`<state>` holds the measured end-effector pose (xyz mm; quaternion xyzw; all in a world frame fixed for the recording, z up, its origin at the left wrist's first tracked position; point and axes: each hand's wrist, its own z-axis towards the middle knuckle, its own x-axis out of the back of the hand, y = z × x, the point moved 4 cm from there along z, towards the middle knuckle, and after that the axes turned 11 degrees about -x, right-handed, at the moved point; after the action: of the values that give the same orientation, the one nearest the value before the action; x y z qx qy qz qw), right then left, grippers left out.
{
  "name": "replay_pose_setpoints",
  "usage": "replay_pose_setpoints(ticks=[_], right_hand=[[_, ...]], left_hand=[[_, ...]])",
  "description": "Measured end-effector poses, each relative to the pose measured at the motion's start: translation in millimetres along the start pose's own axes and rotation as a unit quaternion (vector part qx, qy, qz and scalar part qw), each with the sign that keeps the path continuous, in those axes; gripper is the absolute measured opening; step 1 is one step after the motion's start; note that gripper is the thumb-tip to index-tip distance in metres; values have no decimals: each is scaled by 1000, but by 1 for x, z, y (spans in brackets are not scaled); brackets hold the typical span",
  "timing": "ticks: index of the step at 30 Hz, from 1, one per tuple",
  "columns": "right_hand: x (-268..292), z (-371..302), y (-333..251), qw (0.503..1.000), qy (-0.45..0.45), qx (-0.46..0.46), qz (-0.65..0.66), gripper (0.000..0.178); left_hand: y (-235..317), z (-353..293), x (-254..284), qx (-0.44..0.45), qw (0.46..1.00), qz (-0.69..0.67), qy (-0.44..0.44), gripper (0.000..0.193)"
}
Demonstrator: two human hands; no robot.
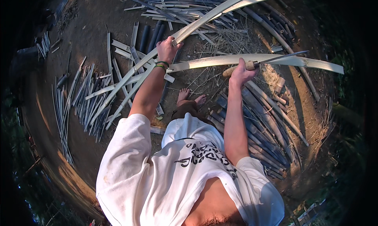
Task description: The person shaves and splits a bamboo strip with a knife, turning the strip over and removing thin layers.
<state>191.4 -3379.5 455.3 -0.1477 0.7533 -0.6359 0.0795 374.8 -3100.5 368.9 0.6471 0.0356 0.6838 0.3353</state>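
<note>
My left hand (168,50) is wrapped round long pale split bamboo strips (214,18). They slant from the lower left past my forearm to the upper right. My right hand (242,73) grips a knife by its wooden handle (232,69). Its long narrow blade (281,57) points to the right. Behind the blade, a wide pale bamboo slat (220,61) stretches sideways from near my left wrist to the far right; whether it touches the knife I cannot tell. Bracelets (162,64) circle my left wrist.
Bare feet (190,97) stand on brown soil amid scattered bamboo. Thin strips (88,96) are heaped at the left, split pieces (177,5) at the far side. Bamboo poles (267,127) lie close by my right arm. Dry shavings (224,40) litter the middle.
</note>
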Motion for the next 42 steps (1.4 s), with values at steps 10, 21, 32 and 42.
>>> replay_pose_setpoints(ticks=[10,21,32,42], right_hand=[[-5,61,42,976,-187,3,-113,41],[113,-28,-40,962,-236,-41,127,37],[226,38,-98,995,-74,72,2,36],[229,111,-195,917,-19,233,-322,30]], left_hand=[[21,0,84,-66,985,-158,13,41],[110,-121,33,-52,925,-322,-197,43],[234,-67,26,23,839,-422,-342,49],[380,62,1,-17,828,-374,-417,61]])
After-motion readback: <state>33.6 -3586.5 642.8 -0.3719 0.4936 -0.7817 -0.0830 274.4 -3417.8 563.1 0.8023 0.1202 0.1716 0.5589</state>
